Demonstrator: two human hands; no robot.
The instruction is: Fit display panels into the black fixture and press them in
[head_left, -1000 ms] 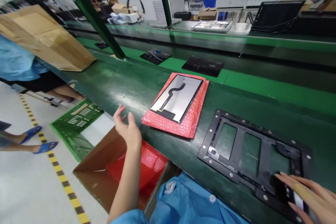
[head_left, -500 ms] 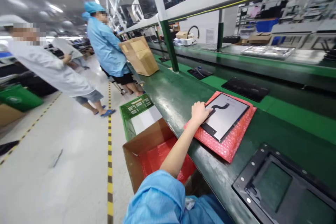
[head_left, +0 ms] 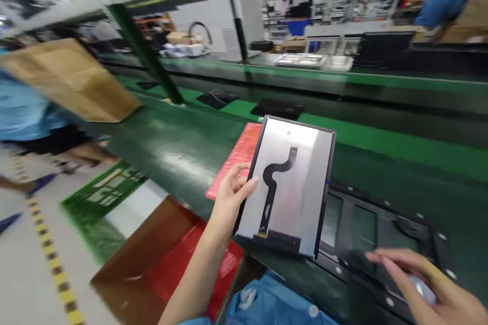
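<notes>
My left hand [head_left: 233, 197] grips the left edge of a tablet display panel [head_left: 293, 198], thumb on its face. The panel is tilted up above the bench, silver back toward me, with a black curved flex cable [head_left: 271, 177] on it. Behind the panel lies a red bubble-wrap bag [head_left: 238, 155], partly hidden. At the lower right, my right hand [head_left: 423, 279] is over a black frame fixture [head_left: 345, 259], thumb and forefinger close together. A small rounded whitish object [head_left: 422, 288] shows within its curled fingers; its kind is unclear.
On the floor side stand a cardboard box [head_left: 129, 264] with red bubble wrap in it and a green crate [head_left: 87, 218]. A carton [head_left: 76, 81] sits at the bench's left, near a green post [head_left: 147, 56]. Dark panels [head_left: 277, 108] lie on the green strip behind.
My left hand has lifted the display panel off the red bubble-wrap bag and tilted it up toward me. My right hand has come into view. The camera has turned right.
</notes>
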